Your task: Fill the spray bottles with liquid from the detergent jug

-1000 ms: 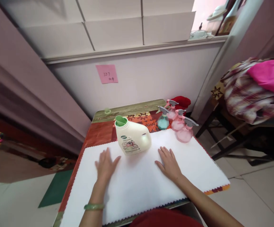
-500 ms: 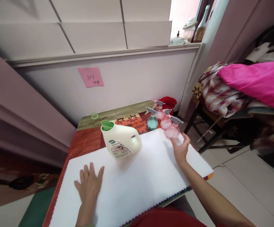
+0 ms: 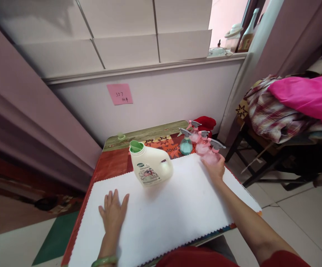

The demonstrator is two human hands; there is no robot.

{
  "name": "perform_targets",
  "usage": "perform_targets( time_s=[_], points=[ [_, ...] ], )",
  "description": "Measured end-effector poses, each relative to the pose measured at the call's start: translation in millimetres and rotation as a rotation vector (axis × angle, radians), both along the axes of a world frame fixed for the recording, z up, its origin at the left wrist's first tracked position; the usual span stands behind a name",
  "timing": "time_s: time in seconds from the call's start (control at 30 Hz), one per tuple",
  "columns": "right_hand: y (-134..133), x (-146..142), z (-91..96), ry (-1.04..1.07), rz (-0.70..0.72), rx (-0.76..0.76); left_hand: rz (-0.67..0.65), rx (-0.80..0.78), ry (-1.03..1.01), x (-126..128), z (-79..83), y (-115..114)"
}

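Observation:
My left hand (image 3: 113, 212) lies flat and open on the white cloth (image 3: 163, 215) that covers the small table. My right hand (image 3: 216, 168) reaches to the cloth's far right corner and wraps round the base of the nearest pink spray bottle (image 3: 212, 154). Behind it stand another pink spray bottle (image 3: 202, 145), a third pink one (image 3: 194, 133) and a teal spray bottle (image 3: 186, 144). A cream detergent jug (image 3: 150, 165) with an open green spout stands upright on the cloth between my hands.
The table (image 3: 113, 163) stands against a wall with a pink note (image 3: 119, 94). A small green cap (image 3: 121, 136) lies at the table's back edge. A red object (image 3: 207, 122) sits behind the bottles. At the right, a chair (image 3: 275, 148) carries piled clothes.
My right hand left the middle of the cloth, went to the far right corner and closed round the nearest pink spray bottle. My left hand slid back toward me, still flat.

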State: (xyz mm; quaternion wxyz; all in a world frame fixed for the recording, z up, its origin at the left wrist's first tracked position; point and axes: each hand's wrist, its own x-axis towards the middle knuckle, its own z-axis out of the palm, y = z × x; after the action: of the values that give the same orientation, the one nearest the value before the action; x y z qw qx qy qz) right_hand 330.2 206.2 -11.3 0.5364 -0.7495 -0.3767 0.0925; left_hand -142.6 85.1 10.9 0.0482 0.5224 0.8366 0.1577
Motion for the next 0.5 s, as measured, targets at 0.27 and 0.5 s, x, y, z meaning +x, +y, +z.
perform_targets(
  time_s=[0.27,0.5],
  points=[
    [-63,-28,68.7,0.063,0.352,0.056,0.026,0.487,-0.345,41,65.8,-14],
    [-113,-92,127.5,0.328,0.975,0.076,-0.673,0.355,-0.805,146,165.1,-17]
  ],
)
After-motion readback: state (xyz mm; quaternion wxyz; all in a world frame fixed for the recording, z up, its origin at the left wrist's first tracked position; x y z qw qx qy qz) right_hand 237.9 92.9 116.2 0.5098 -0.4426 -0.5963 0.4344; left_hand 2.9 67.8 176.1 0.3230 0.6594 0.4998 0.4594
